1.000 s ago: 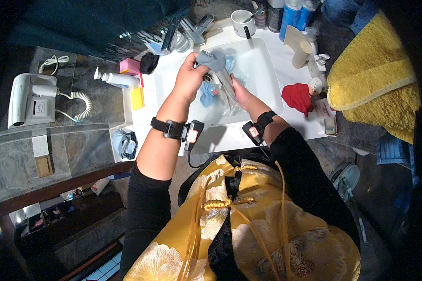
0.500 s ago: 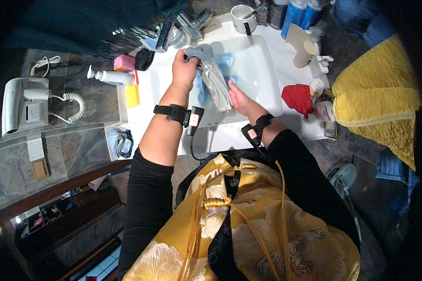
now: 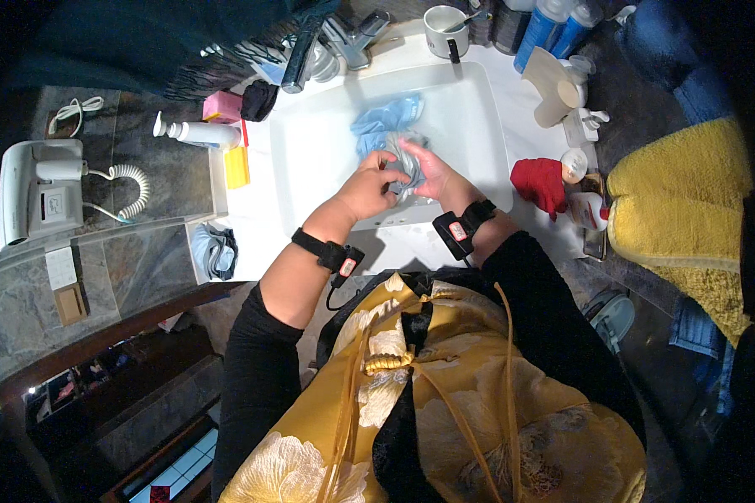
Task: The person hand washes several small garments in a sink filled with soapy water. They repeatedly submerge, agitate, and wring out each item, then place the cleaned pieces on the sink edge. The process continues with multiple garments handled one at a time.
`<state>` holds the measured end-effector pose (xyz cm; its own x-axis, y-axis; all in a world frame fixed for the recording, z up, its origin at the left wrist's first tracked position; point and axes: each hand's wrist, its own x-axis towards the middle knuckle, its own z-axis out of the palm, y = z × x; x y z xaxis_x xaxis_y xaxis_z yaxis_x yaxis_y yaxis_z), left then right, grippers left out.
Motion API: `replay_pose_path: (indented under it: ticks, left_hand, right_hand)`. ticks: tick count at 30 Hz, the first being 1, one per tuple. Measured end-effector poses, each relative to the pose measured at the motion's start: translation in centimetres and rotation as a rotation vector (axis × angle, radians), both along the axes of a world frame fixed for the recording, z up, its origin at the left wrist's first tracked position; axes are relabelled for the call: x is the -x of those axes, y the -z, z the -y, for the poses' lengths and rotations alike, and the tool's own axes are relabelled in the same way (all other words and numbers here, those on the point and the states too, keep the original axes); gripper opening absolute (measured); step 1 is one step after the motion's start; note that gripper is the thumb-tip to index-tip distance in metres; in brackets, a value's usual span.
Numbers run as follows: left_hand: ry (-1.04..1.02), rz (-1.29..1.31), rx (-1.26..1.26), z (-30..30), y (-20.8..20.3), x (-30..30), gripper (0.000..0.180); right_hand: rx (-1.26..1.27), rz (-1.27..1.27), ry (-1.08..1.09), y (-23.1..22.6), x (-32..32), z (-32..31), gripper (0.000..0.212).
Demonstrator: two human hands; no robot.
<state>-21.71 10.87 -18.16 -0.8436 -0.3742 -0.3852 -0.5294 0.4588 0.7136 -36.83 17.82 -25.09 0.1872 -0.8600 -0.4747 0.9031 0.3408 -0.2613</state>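
Note:
Low over the near part of the white sink (image 3: pixel 302 189), a wet grey cloth that looks like a sock (image 3: pixel 407 168) is bunched up between my two hands. My left hand (image 3: pixel 369 186) curls its fingers and thumb round the near left side of the bundle. From the right, my right hand (image 3: pixel 433 174) presses its palm and thumb against it, fingers partly hidden by the cloth. Just beyond lies a light blue cloth (image 3: pixel 390 116) in the water, touching or nearly touching the grey one.
The faucet (image 3: pixel 344 42) and a white mug (image 3: pixel 446 32) stand behind the sink. On the right are a red cloth (image 3: pixel 538 186), bottles and a yellow towel (image 3: pixel 679 201). To the left are a white pump bottle (image 3: pixel 197 134), a yellow box (image 3: pixel 236 168) and folded blue cloth (image 3: pixel 214 251).
My left hand has come down and nearer with the grey sock, which hung stretched out before. Now it is gathered between both hands, and more of the blue cloth shows.

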Motion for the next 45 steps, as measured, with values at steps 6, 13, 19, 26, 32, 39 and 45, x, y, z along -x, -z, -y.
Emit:
replay_pose_path:
  ticks: [6, 13, 19, 26, 32, 39, 45]
  left_hand:
    - [-0.045, -0.123, 0.510, 3.3, -1.8, -0.5, 0.067]
    - [0.318, 0.136, 0.450, 3.7, -2.3, 1.0, 0.081]
    - [0.111, 0.190, 0.280, 5.1, -0.4, -0.3, 0.070]
    - [-0.498, -0.173, -0.580, 5.2, -0.3, -0.7, 0.076]
    - [-1.006, -0.419, -0.812, 2.6, 0.2, 1.4, 0.057]
    - [-0.968, -0.420, -1.354, 1.4, 0.8, 0.6, 0.040]
    - [-0.572, -0.094, -0.678, 4.7, 0.0, -2.1, 0.080]
  right_hand:
    - [0.076, -0.304, -0.199, -0.1, 1.0, 1.6, 0.021]
    - [0.267, -0.611, -0.620, -2.1, -0.2, 2.4, 0.032]
    - [0.341, -0.927, -0.456, -1.9, -0.7, 2.9, 0.054]
    - [0.123, -0.431, -0.277, -1.8, -1.8, 1.6, 0.053]
    - [0.068, -0.121, -0.154, -2.9, -3.0, 2.1, 0.048]
    - [0.120, -0.398, -0.240, -4.3, -3.2, 1.5, 0.046]
    - [0.063, -0.300, -0.366, -2.9, -3.1, 1.3, 0.032]
